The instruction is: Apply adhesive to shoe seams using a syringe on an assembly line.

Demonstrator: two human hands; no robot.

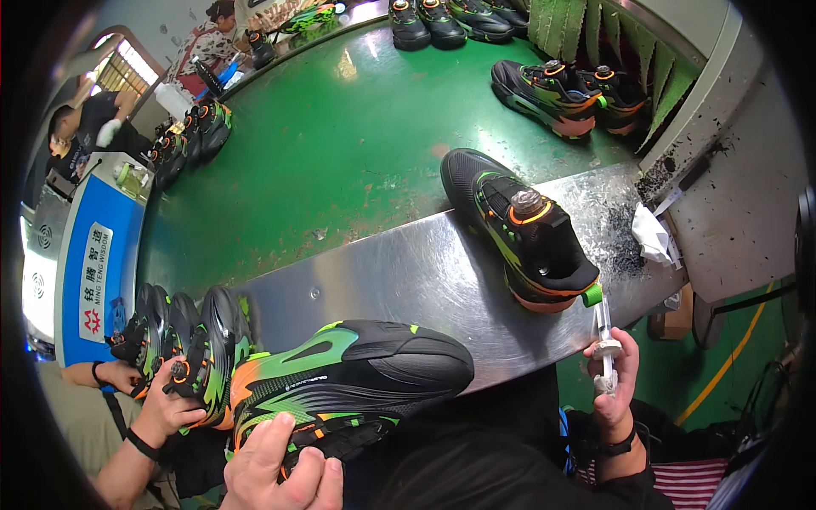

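Note:
Close to me at lower centre, my left hand (276, 472) grips a green, orange and black sports shoe (340, 374). The shoe lies on its side, its toe pointing right. My right hand (616, 382) holds a syringe (605, 344) upright, its thin tip pointing away from me. Just beyond that tip stands a black shoe (518, 229) with a dial on its tongue and a bright green heel loop. It rests upright on the metal ledge (374, 272), toe away from me. Whether the syringe tip touches the heel loop I cannot tell.
A co-worker's hands (170, 399) hold several shoes (212, 340) at my left. Beyond the ledge lies a green work surface (340, 136). More shoes (565, 93) stand near green strip flaps (595, 42). A crumpled white tissue (652, 234) sits at the right edge.

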